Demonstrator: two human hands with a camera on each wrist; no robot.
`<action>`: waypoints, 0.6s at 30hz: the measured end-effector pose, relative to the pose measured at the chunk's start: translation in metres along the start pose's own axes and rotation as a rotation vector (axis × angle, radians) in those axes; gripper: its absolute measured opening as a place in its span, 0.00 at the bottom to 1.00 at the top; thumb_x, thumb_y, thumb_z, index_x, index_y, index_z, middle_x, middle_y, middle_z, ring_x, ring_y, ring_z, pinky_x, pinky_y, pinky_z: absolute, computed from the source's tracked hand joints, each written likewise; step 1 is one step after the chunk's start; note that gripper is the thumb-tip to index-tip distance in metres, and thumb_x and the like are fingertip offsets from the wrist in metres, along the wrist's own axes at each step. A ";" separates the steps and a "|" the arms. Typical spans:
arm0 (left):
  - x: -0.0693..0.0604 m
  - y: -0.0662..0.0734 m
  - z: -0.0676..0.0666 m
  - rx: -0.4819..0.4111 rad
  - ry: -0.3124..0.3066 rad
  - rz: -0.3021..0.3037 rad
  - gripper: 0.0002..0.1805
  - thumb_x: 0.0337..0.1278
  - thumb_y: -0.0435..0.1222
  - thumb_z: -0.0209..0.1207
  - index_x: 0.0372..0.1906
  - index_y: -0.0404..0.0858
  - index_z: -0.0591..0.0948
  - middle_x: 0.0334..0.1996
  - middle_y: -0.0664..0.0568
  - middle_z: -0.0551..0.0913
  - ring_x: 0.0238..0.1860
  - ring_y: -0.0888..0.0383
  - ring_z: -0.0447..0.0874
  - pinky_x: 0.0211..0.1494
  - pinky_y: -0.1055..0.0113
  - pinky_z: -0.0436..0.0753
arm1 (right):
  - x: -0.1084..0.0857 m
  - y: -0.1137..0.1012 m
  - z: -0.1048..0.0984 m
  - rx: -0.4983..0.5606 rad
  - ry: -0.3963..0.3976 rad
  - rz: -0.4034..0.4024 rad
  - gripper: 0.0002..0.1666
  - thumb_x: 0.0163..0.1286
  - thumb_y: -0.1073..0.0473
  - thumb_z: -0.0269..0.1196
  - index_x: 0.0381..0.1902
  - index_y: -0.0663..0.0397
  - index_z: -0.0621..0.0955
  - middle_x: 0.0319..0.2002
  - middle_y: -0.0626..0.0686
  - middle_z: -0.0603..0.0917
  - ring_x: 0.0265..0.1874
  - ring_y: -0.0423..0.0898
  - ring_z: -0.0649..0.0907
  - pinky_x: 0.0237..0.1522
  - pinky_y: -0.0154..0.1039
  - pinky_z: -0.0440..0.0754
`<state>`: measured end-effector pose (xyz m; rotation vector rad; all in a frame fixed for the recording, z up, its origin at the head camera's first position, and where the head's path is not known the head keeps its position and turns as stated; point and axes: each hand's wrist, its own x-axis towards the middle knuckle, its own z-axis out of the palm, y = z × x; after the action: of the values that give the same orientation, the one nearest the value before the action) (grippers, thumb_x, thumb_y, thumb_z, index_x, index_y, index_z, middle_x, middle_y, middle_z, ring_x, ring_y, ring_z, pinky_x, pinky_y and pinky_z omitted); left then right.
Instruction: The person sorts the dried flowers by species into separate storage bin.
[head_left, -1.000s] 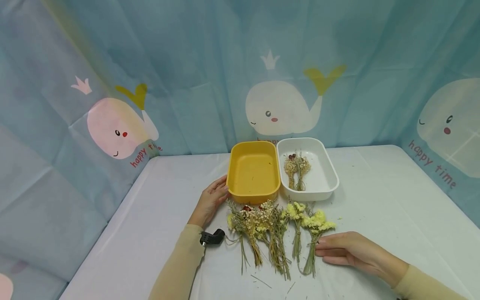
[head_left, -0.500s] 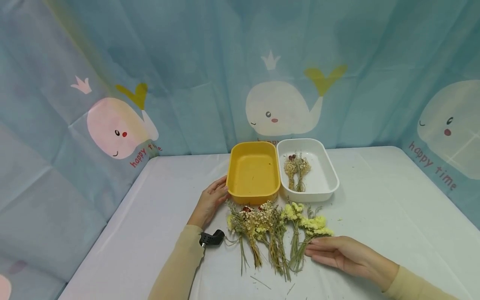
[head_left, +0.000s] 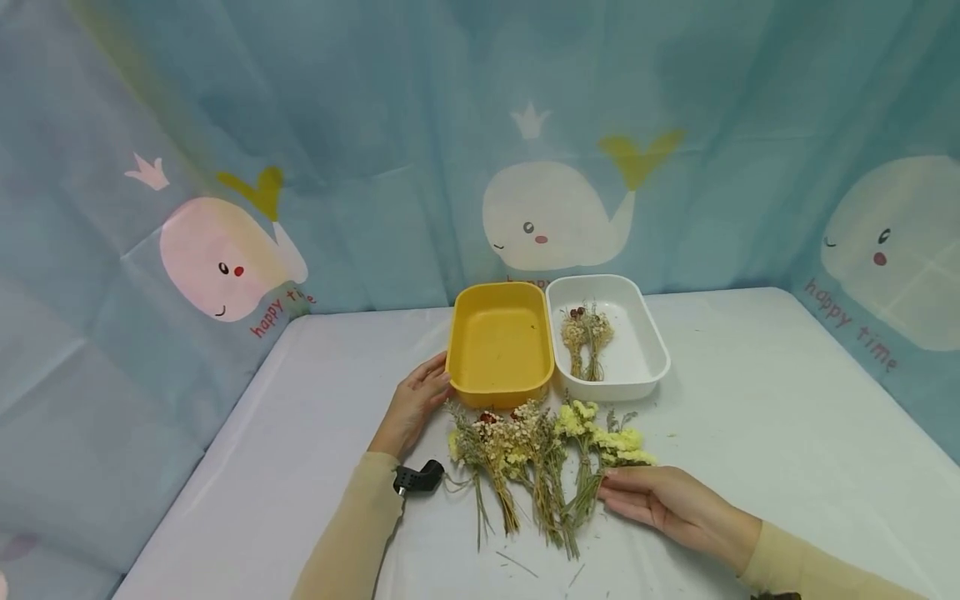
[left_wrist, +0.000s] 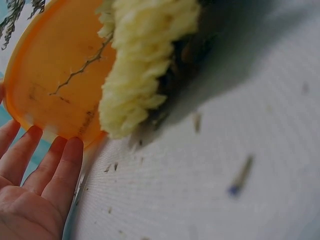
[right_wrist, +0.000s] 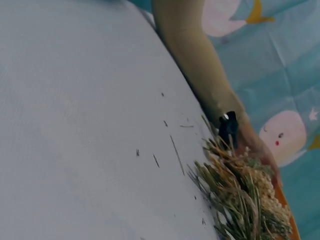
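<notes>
Between left hand [head_left: 408,406] and right hand [head_left: 675,506], both straight-fingered, ruffled pale yellow flowers [head_left: 624,442].

blue whale-printed curtains [head_left: 420,125] enclose a white table [head_left: 750,400] on three sides

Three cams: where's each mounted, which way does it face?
Head: on head, facing forward-down; yellow rectangular plastic-looking tray, dried yellow-and-cream flower bunches, left hand and right hand show.
Left wrist: on left wrist, facing tray; left fingers touch it.
Right wrist: on right wrist, facing bunches; left arm shows, right hand doesn't.
Head and right wrist share bunches and left hand.
</notes>
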<state>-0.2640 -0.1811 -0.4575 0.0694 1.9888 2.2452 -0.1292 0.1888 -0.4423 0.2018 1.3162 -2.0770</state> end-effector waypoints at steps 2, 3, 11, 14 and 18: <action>-0.002 0.001 -0.001 0.004 -0.008 0.008 0.30 0.70 0.36 0.57 0.75 0.41 0.66 0.74 0.47 0.66 0.73 0.50 0.68 0.65 0.69 0.79 | 0.003 0.001 0.004 -0.021 0.036 -0.025 0.07 0.73 0.66 0.59 0.44 0.59 0.83 0.40 0.53 0.89 0.43 0.44 0.89 0.55 0.37 0.86; -0.002 0.001 -0.001 0.002 -0.010 0.008 0.30 0.70 0.36 0.57 0.75 0.41 0.66 0.74 0.47 0.66 0.73 0.50 0.67 0.66 0.69 0.79 | 0.004 0.001 0.006 -0.032 0.060 -0.037 0.06 0.72 0.66 0.59 0.43 0.59 0.83 0.38 0.52 0.89 0.42 0.43 0.89 0.54 0.37 0.86; -0.002 0.002 -0.001 0.006 -0.015 0.008 0.30 0.72 0.35 0.55 0.75 0.41 0.65 0.75 0.47 0.66 0.74 0.49 0.66 0.67 0.66 0.79 | 0.010 0.002 0.015 -0.191 0.258 -0.089 0.20 0.71 0.62 0.62 0.54 0.74 0.76 0.40 0.49 0.86 0.39 0.39 0.86 0.51 0.35 0.87; -0.002 0.003 -0.001 0.013 -0.024 0.007 0.30 0.72 0.35 0.55 0.75 0.41 0.64 0.75 0.48 0.66 0.74 0.51 0.66 0.69 0.65 0.78 | 0.007 0.003 0.015 -0.195 0.265 -0.080 0.14 0.70 0.62 0.64 0.47 0.69 0.80 0.41 0.49 0.85 0.40 0.39 0.87 0.52 0.35 0.87; -0.003 0.002 -0.002 0.016 -0.033 0.007 0.30 0.72 0.36 0.55 0.76 0.41 0.64 0.75 0.48 0.66 0.74 0.51 0.67 0.70 0.63 0.77 | 0.001 0.005 0.012 -0.209 0.220 -0.074 0.08 0.70 0.60 0.64 0.40 0.62 0.83 0.42 0.49 0.84 0.41 0.38 0.86 0.52 0.33 0.86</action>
<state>-0.2614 -0.1833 -0.4557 0.1146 1.9925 2.2175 -0.1244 0.1764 -0.4406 0.3004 1.6848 -2.0036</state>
